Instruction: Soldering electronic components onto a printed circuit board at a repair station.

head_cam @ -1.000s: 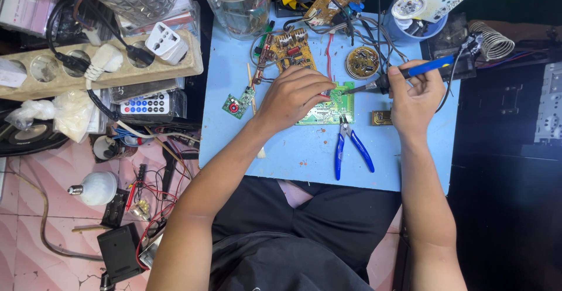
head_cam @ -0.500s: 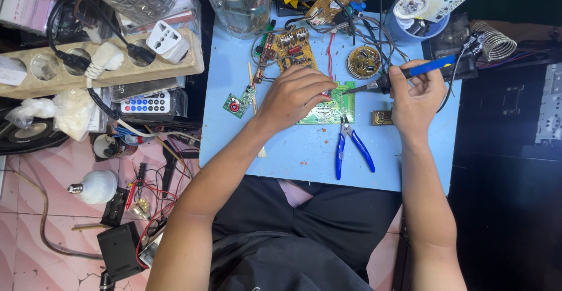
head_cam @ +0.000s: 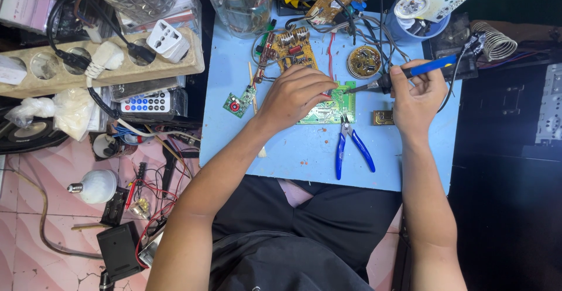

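The left hand (head_cam: 295, 95) lies palm down near the middle of the light blue table (head_cam: 398, 162), its fingers curled and pressing on the left part of a green circuit board (head_cam: 331, 108), which lies flat on the table and is partly hidden beneath them; whether anything is pinched between the fingertips cannot be told. The right hand (head_cam: 417, 98), toward the right edge of the table, has its fingers closed around the blue handle of a soldering iron (head_cam: 410, 71), held nearly level with its metal tip pointing left and meeting the upper right corner of the green board. The iron's cord runs to the right, toward a coiled wire stand (head_cam: 496, 40) just beyond the table's far right corner. Just below the board, blue-handled cutters (head_cam: 350, 147) lie with their handles spread toward the near edge. A small brass-coloured block (head_cam: 383, 117) sits right beside the right hand's heel. Toward the far edge lie a brown circuit board (head_cam: 294, 48) and a round circuit board (head_cam: 364, 61), and a small green board with a red part (head_cam: 239, 101) rests near the left edge. A glass jar (head_cam: 246, 4) stands at the far left corner
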